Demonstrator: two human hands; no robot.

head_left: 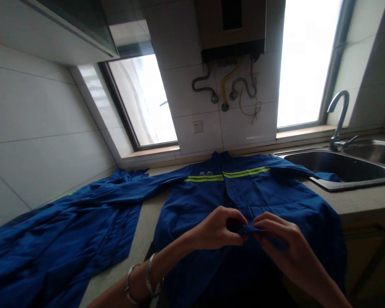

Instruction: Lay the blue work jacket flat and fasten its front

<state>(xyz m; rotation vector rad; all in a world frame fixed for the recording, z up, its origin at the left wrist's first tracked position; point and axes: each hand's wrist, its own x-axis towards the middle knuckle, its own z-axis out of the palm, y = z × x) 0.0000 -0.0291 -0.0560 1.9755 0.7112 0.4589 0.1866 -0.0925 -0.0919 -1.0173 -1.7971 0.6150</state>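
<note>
A blue work jacket with yellow-green stripes across the chest lies spread on the countertop, its collar toward the wall and its lower part hanging over the front edge. Near the middle of its front opening, my left hand pinches the jacket's fabric between thumb and fingers. Close beside it, my right hand grips the same raised bit of cloth. The fingertips of both hands almost meet there. What exactly lies between them is partly hidden by the fingers. Two bangles circle my left wrist.
More blue clothing covers the counter at left. A double sink with a faucet is at right, one jacket sleeve reaching over its rim. A water heater with pipes hangs on the tiled wall between two windows.
</note>
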